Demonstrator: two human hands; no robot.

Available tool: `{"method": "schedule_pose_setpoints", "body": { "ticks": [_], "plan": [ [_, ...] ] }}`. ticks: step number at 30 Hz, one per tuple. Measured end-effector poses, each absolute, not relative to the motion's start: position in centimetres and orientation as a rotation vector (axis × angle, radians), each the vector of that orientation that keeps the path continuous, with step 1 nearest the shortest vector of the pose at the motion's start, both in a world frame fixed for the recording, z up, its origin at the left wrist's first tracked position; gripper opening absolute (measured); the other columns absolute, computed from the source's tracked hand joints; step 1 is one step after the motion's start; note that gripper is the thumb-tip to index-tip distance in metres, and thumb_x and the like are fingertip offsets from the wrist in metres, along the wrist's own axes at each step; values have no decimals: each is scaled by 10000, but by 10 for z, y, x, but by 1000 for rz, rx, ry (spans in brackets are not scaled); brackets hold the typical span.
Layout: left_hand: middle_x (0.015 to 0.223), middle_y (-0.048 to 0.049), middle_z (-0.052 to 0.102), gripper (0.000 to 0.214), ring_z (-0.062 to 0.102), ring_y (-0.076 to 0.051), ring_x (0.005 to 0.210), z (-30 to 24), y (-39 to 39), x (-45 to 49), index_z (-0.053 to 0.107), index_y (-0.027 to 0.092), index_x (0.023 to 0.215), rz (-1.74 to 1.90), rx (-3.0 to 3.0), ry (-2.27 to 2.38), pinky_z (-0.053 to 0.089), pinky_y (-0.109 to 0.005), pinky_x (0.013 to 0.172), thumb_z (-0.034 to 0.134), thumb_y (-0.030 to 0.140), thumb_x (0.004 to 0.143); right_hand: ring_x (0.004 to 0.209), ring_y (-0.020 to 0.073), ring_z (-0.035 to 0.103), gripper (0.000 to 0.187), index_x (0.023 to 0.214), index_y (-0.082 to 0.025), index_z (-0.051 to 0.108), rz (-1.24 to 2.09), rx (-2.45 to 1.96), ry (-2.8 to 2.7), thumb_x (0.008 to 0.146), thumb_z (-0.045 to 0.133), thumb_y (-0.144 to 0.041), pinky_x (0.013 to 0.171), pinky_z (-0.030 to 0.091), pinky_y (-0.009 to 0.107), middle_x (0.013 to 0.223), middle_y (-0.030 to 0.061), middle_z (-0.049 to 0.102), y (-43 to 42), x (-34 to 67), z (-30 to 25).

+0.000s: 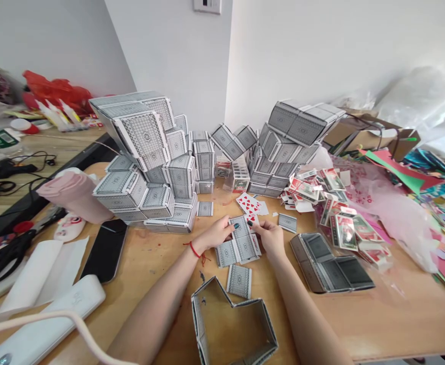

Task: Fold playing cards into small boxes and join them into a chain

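Note:
In the head view, my left hand (217, 233), with a red string round its wrist, pinches the left edge of a grey-backed playing card (242, 237). The thumb and fingers of my right hand (271, 237) close on the card's upper right edge. Under and beside it lie more cards (226, 253), some overlapping. A single card (239, 281) rests nearer to me, by an open L-shaped frame built of cards (233, 305). Just beyond my hands are face-up heart cards (248, 203). Fingers beneath the held card are partly hidden.
Tall stacks of card-built blocks stand at left (142, 137) and right (298, 124). An L-shaped card block (331, 263) and opened card boxes (344, 223) lie right. A phone (106, 248), white power bank (55, 319) and black scissors (9, 253) are left.

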State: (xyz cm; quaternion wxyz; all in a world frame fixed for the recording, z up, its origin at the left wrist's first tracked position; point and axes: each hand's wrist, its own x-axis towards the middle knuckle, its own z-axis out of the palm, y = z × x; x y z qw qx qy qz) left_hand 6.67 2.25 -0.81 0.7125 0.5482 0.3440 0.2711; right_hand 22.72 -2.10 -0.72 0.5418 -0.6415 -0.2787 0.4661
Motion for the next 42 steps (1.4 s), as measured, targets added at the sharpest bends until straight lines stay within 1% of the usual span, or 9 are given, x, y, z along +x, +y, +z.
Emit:
{"method": "schedule_pose_setpoints", "body": {
  "ticks": [10, 17, 24, 27, 30, 34, 37, 40, 42],
  "plan": [
    [623, 47, 451, 212, 446, -76, 526, -15, 25, 71, 402, 165, 757, 582, 1390, 895, 345, -195, 470, 477, 363, 757, 421, 96, 412, 286, 536, -176, 479, 959, -1573, -908, 568, 664, -391, 411, 315, 215, 468, -39, 493, -18, 227, -12],
    [565, 30, 458, 228, 452, -100, 536, -15, 24, 77, 446, 159, 645, 784, 1544, 1084, 336, -211, 481, 432, 350, 769, 569, 140, 537, 272, 826, -145, 641, 689, -1603, -1212, 714, 521, -361, 535, 400, 225, 693, 22, 640, -22, 219, -9],
    [555, 19, 471, 262, 453, -111, 530, -20, 23, 78, 488, 150, 666, 863, 1492, 1091, 337, -223, 486, 424, 379, 775, 554, 161, 591, 363, 1038, -170, 626, 411, -1710, -1502, 772, 392, -250, 548, 455, 254, 737, 49, 688, -31, 210, -8],
    [607, 5, 503, 303, 461, -109, 559, -22, 23, 77, 503, 140, 707, 880, 1458, 1064, 350, -221, 509, 406, 415, 788, 781, 194, 622, 403, 1087, -195, 593, 289, -1646, -1634, 743, 384, -174, 695, 487, 298, 971, 71, 661, -32, 206, -12],
    [684, -15, 541, 311, 478, -116, 612, -22, 23, 76, 516, 137, 752, 896, 1477, 1041, 369, -228, 553, 393, 419, 801, 991, 225, 548, 451, 1114, -169, 568, 219, -1565, -1738, 699, 400, -117, 842, 447, 352, 1117, 94, 588, -31, 201, -14],
    [731, -27, 560, 317, 494, -132, 667, -19, 24, 73, 531, 134, 785, 890, 1573, 1018, 384, -243, 606, 441, 438, 776, 1025, 247, 510, 468, 1110, -154, 567, 340, -1514, -1759, 665, 434, -102, 884, 409, 379, 1151, 110, 560, -31, 199, -8],
    [740, -32, 569, 350, 506, -136, 684, -17, 25, 73, 535, 124, 809, 857, 1579, 991, 395, -244, 618, 454, 462, 764, 978, 245, 533, 402, 1046, -170, 608, 619, -1474, -1601, 664, 480, -160, 870, 397, 367, 1082, 90, 605, -31, 206, 0],
    [747, -36, 572, 389, 515, -133, 680, -14, 23, 74, 527, 112, 873, 812, 1496, 919, 406, -239, 606, 445, 477, 766, 749, 208, 587, 284, 894, -167, 645, 1004, -1468, -1175, 723, 479, -322, 661, 452, 307, 821, 58, 666, -28, 219, 6],
    [750, -33, 572, 402, 520, -131, 674, -11, 21, 74, 523, 112, 899, 806, 1467, 880, 410, -239, 603, 444, 482, 766, 595, 175, 562, 298, 764, -160, 628, 1206, -1421, -1017, 699, 527, -433, 527, 421, 260, 657, 31, 633, -26, 227, 7]
  ]
}}
